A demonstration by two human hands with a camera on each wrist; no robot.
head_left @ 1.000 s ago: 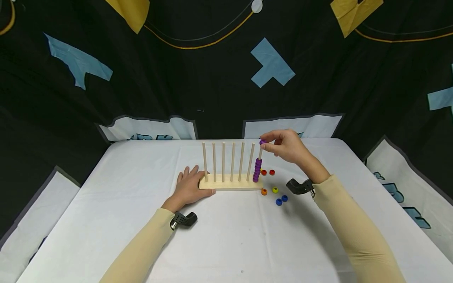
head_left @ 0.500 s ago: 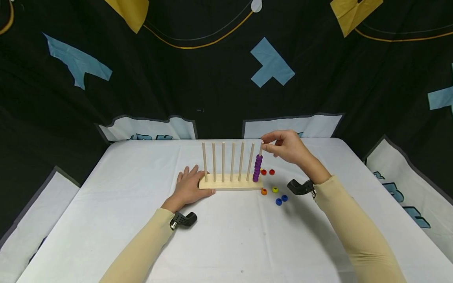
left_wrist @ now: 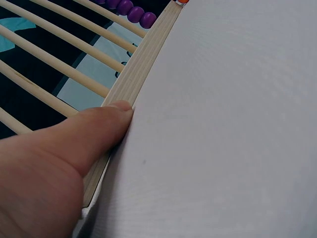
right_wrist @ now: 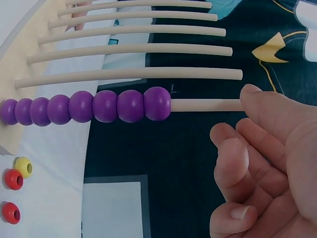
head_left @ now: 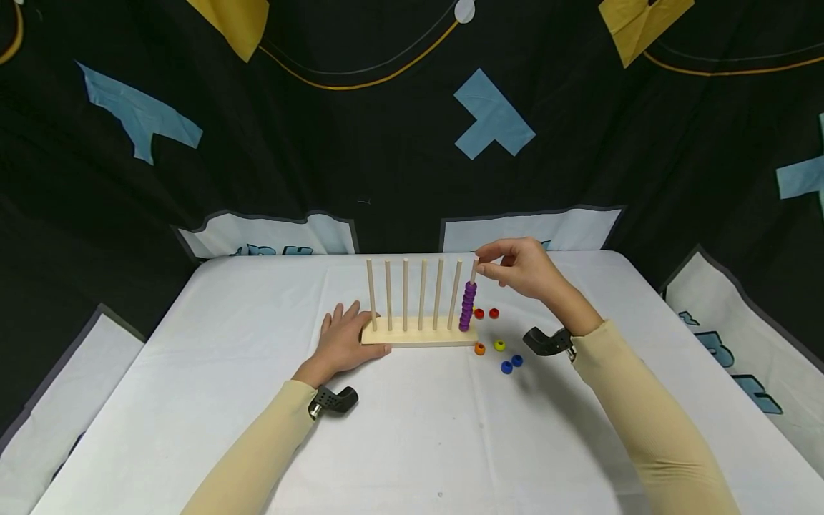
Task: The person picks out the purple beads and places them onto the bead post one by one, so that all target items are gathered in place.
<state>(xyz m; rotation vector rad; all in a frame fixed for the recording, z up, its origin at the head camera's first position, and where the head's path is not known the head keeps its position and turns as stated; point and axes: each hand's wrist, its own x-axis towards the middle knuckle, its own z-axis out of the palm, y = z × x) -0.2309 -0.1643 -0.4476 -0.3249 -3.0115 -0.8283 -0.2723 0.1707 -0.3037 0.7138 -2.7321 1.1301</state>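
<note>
A pale wooden peg rack [head_left: 420, 339] with a row of upright rods stands on the white table. Several purple beads [head_left: 467, 306] fill the lower part of its rightmost rod, touching one another in the right wrist view. My left hand [head_left: 344, 339] grips the rack's left end; its thumb [left_wrist: 99, 126] lies along the front edge and the other fingers spread behind. Up at the tip of the rightmost rod [right_wrist: 205, 105] is my right hand [head_left: 518, 266], its fingers loosely bent around that tip, holding no bead. A bare stretch of rod shows below the fingertips.
Loose beads lie by the rack's right end: two red ones, the nearer at the rod [head_left: 493, 313], a yellow bead [head_left: 499, 345], an orange bead [head_left: 479, 349] and two blue beads [head_left: 506, 367]. Another yellow bead [right_wrist: 23, 167] sits behind the rack. A dark curtain [head_left: 399, 164] hangs behind.
The purple bead that my right hand held at the rod's tip has dropped onto the stack, which is taller. My right fingers have let go and stayed near the tip. The left hand has not moved.
</note>
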